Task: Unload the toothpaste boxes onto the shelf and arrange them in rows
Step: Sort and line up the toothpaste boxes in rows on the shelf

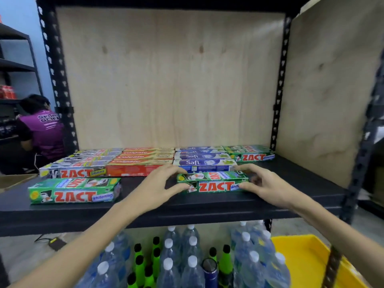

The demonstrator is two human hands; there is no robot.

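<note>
A green Zact whitening box (212,181) lies on the black shelf (145,210) near its front, in front of the Safi row. My left hand (158,186) grips its left end and my right hand (264,183) grips its right end, thumbs on the front face. Behind stand rows of toothpaste boxes: grey Zact smokers boxes (76,169), red Colgate boxes (141,163), blue Safi boxes (204,161) and green Zact boxes (251,154). Another green Zact whitening box (74,191) lies alone at the front left.
A plywood back panel (170,80) and side panel (332,90) close in the shelf. Below stand water bottles (182,256) and green bottles (153,265). A yellow bin (307,262) sits at lower right. A person in a purple shirt (43,129) crouches at the left.
</note>
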